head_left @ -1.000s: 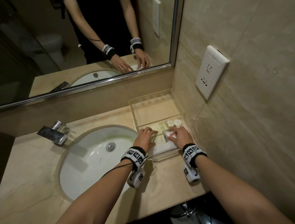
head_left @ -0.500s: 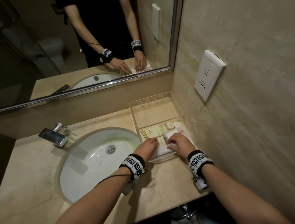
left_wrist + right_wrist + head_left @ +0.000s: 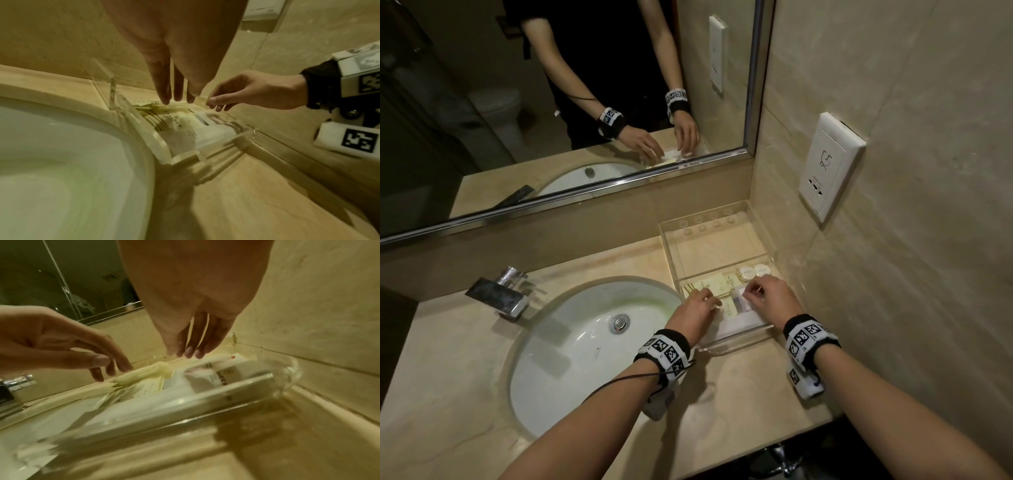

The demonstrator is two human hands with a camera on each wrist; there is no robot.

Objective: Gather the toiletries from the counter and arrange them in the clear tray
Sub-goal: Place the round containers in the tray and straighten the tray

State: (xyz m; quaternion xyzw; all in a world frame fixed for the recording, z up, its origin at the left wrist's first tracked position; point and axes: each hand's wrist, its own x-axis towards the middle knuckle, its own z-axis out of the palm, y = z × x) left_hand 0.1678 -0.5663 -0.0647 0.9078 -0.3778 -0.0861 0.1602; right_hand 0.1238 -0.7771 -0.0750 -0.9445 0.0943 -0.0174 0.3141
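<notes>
1. The toiletries are already in the near compartment of the clear tray point(image 3: 736, 342): yellow packets point(image 3: 710, 286) on the sink side, white packets point(image 3: 739, 303) in the middle and two small round caps point(image 3: 755, 272) against the divider wall. The far compartment holds nothing that I can see.
2. My left hand point(image 3: 697, 310) is over the yellow packets with the fingers almost straight and apart; it holds nothing, the tips are just at the paper.
3. My right hand point(image 3: 770, 296) is over the white packets with loosely bent fingers. Whether the fingertips pinch a packet edge I cannot tell.
4. I judge the step is the last tidying. To do it well, I should press the packets flat and slide them side by side, with light fingers, because thin packets bend and climb on each other easily.
5. The tray walls are clear and hard to see, so I should lift my fingers straight up before I move them sideways.
6. The tiled wall point(image 3: 893, 274) is just beside the tray on the right and the sink point(image 3: 571, 342) just on the left. The free counter point(image 3: 739, 394) is toward me, so my hands should leave that way.
</notes>
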